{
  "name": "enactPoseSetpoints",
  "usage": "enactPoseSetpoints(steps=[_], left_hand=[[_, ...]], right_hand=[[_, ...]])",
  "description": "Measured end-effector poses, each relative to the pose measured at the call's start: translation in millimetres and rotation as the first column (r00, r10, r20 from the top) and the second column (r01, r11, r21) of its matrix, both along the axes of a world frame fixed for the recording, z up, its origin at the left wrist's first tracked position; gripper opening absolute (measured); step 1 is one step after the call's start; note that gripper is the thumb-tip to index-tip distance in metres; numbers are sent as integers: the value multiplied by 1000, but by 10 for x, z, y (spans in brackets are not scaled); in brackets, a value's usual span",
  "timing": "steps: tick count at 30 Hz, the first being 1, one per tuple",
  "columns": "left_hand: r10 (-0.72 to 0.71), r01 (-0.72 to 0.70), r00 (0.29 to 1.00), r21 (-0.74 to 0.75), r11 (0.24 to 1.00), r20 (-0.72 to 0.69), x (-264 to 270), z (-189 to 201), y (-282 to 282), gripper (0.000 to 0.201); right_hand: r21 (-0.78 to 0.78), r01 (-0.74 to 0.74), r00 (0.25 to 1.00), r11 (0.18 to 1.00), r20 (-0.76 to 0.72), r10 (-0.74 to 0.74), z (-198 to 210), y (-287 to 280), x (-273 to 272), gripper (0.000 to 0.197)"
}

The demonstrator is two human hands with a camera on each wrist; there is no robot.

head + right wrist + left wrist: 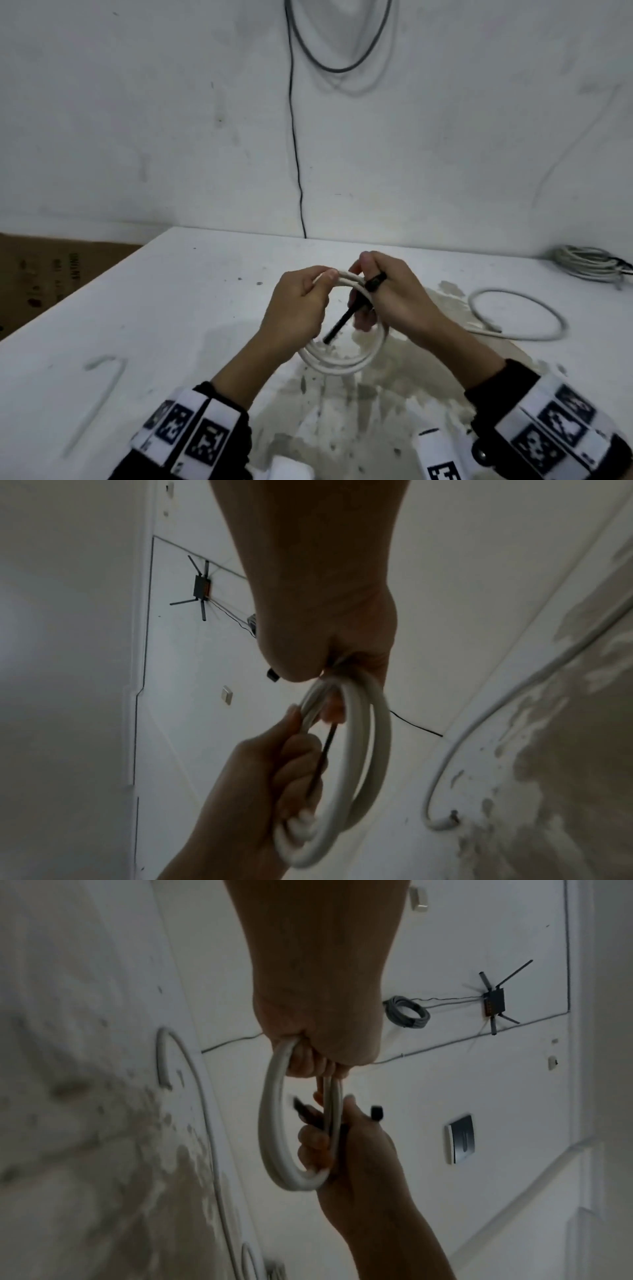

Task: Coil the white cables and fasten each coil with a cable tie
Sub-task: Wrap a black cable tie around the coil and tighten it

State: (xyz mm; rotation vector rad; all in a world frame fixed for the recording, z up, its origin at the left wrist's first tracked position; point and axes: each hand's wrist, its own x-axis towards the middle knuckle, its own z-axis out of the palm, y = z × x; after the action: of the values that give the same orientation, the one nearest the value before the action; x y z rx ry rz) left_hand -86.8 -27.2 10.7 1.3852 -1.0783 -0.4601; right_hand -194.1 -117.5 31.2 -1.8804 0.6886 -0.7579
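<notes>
Wrist bands [191,428]: white straps with black square markers, one on each forearm, at the near edge of the head view.
Counter [144,308]: white, scuffed top with a grey-brown worn patch under the hands.
White cable coil [342,359]: several loops held just above the counter, between both hands; lower arc hangs free, upper arc gathered in the hands.
Left hand [294,308]: fingers [308,1064] curled round the upper left part of the coil, thumb pressed on top of the strands.
Right hand [394,294]: fingers curled round the upper right part of the coil and round the tie where it crosses the strands.
Cable tie [339,325]: black strap, wrapped over the bundled strands at the right hand; free tail slants down and left through the middle of the coil; head end sticks out beside the right thumb.
Loose white cable [520,315]: open curve lying flat on the counter, right of the hands, apart from them.
Grey cable bundle [589,267]: coiled, at the far right of the counter by the wall.
Cardboard [51,274]: brown sheet left of the counter, print blurred.
Wall [137,120]: white, marked; thin black wire [294,154] running down it to the counter's far edge.
</notes>
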Motion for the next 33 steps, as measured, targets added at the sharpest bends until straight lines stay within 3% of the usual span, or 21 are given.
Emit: enactPoseSetpoints(steps=[2, 4, 7, 10, 15, 17, 21, 24, 27, 30, 33], left_hand=[[-5, 5, 999, -3, 1000, -37, -142, -47, -104, 32], [-99, 109, 983, 58, 992, -155, -222, -87, -158, 31], [-251, 292, 937, 152, 944, -243, -222, -87, -191, 34], [-309, 379, 901, 202, 903, -305, -173, -30, -233, 33], [-315, 375, 917, 261, 890, -245, -225, -49, -345, 42], [-259, 283, 958, 255, 925, -123, -286, -77, -381, 37], [-142, 132, 982, 83, 988, 123, -338, -104, -469, 22], [-140, 131, 978, 64, 989, 152, -298, -104, -504, 21], [-147, 137, 983, 99, 986, 112, -252, -113, -509, 20], [-161, 151, 982, 93, 984, 103, -223, -109, -475, 19], [-194, 187, 976, 80, 979, 95, -208, -96, -459, 21]], right_hand=[[-97, 86, 992, 992, -79, -94, -57, -41, -46, 43], [-177, 128, 979, 976, -138, -153, -75, -113, -124, 45], [-158, 122, 970, 980, -189, -151, -45, -204, -238, 37], [-153, 98, 969, 983, -211, -129, -47, -248, -263, 26], [-88, 132, 969, 987, -200, -148, -121, -286, -213, 23], [23, 146, 978, 989, -154, -141, -126, -305, -224, 25], [246, 124, 985, 961, -146, -89, -111, -350, -276, 44], [313, 30, 992, 949, -125, 10, -107, -396, -296, 34], [384, -83, 991, 919, -61, 115, -78, -396, -334, 12], [462, -226, 969, 857, 19, 245, -65, -384, -387, 31], [469, -222, 963, 855, -31, 267, -80, -398, -380, 82]])
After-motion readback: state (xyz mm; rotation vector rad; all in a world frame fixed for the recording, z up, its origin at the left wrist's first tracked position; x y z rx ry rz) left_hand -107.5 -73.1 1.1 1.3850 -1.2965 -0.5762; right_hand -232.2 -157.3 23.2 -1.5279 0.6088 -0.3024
